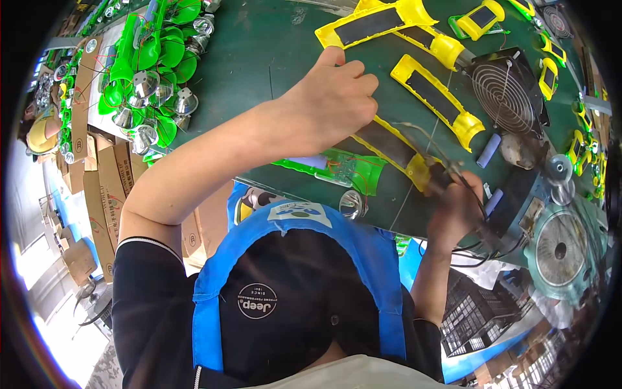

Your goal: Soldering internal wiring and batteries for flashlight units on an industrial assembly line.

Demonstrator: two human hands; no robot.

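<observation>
My left hand (334,100) is closed in a fist over the middle of the bench; whatever its fingers hold, if anything, is hidden. Beneath it lies a yellow casing with a dark panel (389,144), partly covered by the hand. My right hand (457,207), smeared by motion, grips a dark, thin tool with a black cord (483,236), apparently a soldering iron, at that casing's right end. Closer to my body sits a green casing (343,170) with a circuit board, thin wires and a purple cylindrical cell; a silver reflector cup (352,204) is by its end.
Green casings with reflectors (146,84) pile up at the far left. More yellow casings (437,100) lie beyond my hands. A square black fan (508,91) stands at the right, near a loose purple cell (489,150) and a round greenish fan (560,249). Cardboard boxes (107,201) fill the left side.
</observation>
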